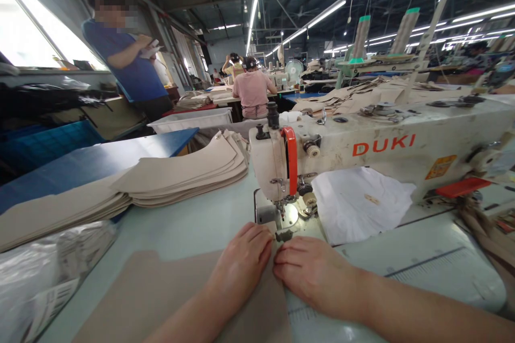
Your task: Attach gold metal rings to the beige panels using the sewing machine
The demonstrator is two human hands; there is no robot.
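Observation:
A beige fabric panel (169,284) lies on the pale green sewing table (189,225), its narrow edge close to the needle area of a white sewing machine (338,134). My left hand (247,257) rests over the panel, fingers bent and pressed together at its edge. Just to the right, my right hand (309,270) pinches the same edge, its fingertips close to those of the left. A small dark piece (284,235) shows between the hands and the needle plate (289,215). Both sets of fingertips are partly hidden.
Stacked beige panels (189,171) lie at the left, behind a clear plastic bag (48,273). A white cloth (362,201) hangs against the machine's arm. Thread cones (404,32) stand at the back right. A person in blue (129,64) stands at left; another in pink (252,91) sits ahead.

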